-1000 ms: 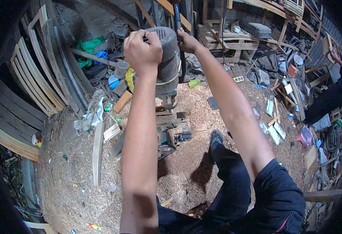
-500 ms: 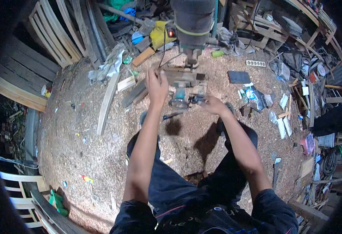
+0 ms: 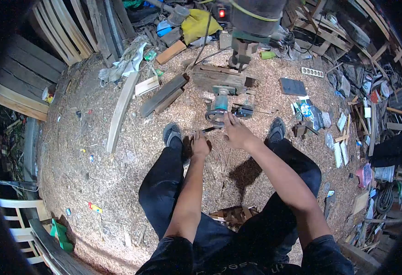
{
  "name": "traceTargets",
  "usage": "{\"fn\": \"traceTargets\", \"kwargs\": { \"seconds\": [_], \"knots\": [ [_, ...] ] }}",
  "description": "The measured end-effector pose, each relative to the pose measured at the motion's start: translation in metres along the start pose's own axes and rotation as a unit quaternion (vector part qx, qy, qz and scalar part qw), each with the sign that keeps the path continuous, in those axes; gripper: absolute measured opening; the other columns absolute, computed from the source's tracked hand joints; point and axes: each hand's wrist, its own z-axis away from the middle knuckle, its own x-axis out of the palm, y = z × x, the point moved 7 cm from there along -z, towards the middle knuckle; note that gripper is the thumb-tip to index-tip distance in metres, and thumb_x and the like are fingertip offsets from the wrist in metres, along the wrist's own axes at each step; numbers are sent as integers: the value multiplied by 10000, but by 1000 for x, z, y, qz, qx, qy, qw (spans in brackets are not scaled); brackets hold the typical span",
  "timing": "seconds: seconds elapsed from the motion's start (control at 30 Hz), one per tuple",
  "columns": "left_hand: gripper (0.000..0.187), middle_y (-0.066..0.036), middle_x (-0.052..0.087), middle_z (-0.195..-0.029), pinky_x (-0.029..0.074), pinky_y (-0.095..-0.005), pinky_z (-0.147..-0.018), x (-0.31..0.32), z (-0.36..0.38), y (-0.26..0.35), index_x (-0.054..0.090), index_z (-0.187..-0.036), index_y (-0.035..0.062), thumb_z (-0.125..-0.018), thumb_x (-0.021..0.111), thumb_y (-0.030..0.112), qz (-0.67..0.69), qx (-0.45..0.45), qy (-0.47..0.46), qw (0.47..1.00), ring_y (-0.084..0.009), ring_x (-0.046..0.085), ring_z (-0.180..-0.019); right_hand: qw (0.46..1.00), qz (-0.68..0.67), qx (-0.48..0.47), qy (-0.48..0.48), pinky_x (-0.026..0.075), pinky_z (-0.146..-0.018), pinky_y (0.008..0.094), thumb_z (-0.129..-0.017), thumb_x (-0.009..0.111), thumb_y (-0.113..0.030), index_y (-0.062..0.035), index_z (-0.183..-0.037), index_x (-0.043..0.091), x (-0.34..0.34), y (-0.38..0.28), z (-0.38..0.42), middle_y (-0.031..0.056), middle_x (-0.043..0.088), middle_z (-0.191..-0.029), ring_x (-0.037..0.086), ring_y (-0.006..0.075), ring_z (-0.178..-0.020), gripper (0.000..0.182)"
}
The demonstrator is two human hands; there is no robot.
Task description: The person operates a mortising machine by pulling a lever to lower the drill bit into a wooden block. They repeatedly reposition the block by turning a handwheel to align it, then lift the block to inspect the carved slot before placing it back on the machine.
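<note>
Handwheel (image 3: 209, 121) touched at right rim

Right hand (image 3: 238, 134) is laid at the wheel's edge — grip loosely open, fingers extended. Left hand (image 3: 201, 145) is placed by the black lever (image 3: 212, 129); its grip cannot be told. Handwheel is mounted low on the machine (image 3: 256, 18) — timber block (image 3: 217, 79) seated just behind.

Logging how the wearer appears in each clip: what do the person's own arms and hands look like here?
Both the left hand and the right hand are bare, with no gloves and no watch visible. The forearms are uncovered. The left sleeve and right sleeve are short, dark and plain-looking. Rings can't be made out.
</note>
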Motion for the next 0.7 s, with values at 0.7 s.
{"fn": "traceTargets", "kwargs": {
  "seconds": [0.7],
  "knots": [
    [1197, -274, -31, -1629, 135, -508, -1213, 72, -30, -21, 1, -1547, -63, -772, 687, 539, -34, 1, -143, 989, -411, 46, -1517, 996, -70, -61, -9, 206, -1226, 436, -893, 644, -418, 98, -1500, -136, 6, 7, -16, 397, 17, -1560, 78, 470, -1488, 1115]
  ]
}}
